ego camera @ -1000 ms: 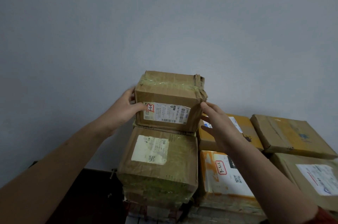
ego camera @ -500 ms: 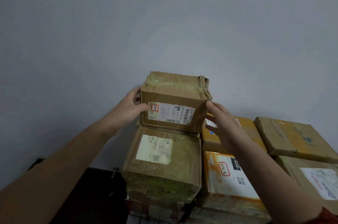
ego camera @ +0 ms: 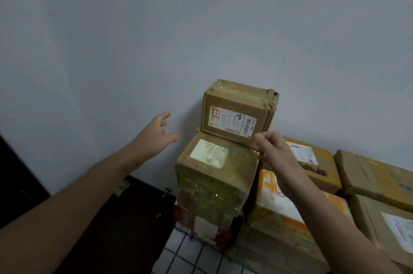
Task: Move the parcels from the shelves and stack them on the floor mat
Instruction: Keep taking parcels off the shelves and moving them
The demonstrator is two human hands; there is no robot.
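Note:
A small brown parcel (ego camera: 237, 112) with a white label sits on top of a taller taped parcel (ego camera: 214, 182), against the grey wall. My left hand (ego camera: 156, 135) hovers to the left of the stack, fingers spread, touching nothing. In front of the small parcel's lower right corner is my right hand (ego camera: 272, 150), its fingers loosely curled and holding nothing. The white gridded floor mat (ego camera: 190, 258) shows at the foot of the stack.
More parcels fill the right side: an orange-and-white one (ego camera: 274, 213), a yellow one (ego camera: 317, 162) behind it, and brown boxes (ego camera: 375, 175) at the far right. A dark panel (ego camera: 125, 224) stands at lower left.
Both hands have let go of the small top parcel and drawn back from it. The left hand moved away to the left; the right dropped lower. The parcel now rests on the stack.

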